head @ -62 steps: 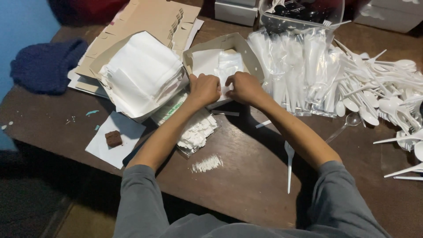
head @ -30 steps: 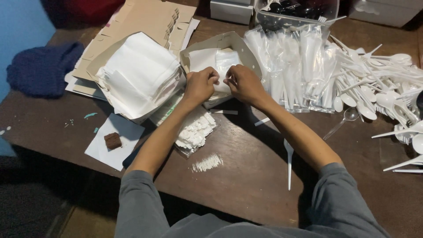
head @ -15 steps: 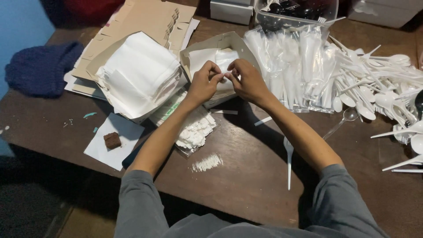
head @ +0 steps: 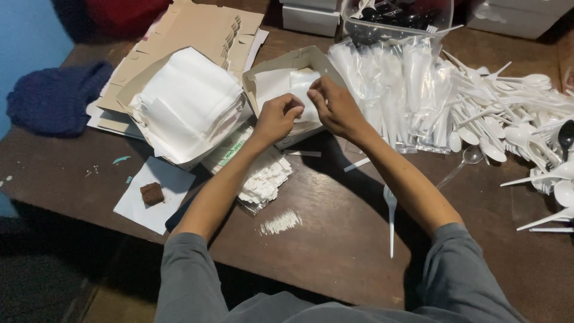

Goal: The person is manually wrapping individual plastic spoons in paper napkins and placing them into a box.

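left hand [head: 276, 118] | fingertips now pinching white napkin [head: 286, 84] | right hand [head: 335, 105] pinching same napkin, lifted slightly since before | napkin sits over open cardboard box [head: 311, 58] | separating sheet begun

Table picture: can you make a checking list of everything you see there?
Surface: dark brown wooden table, scuffed, with a small patch of white crumbs.
Job's things: white napkin in a small cardboard box.
Clutter: napkin stack, flat cardboard, clear sleeves, white plastic spoons, loose plastic fork, brown cube on paper, blue knit cloth.
Grippers: left hand and right hand both pinch the napkin.
Cables: nothing seen.
Surroundings: blue wall.
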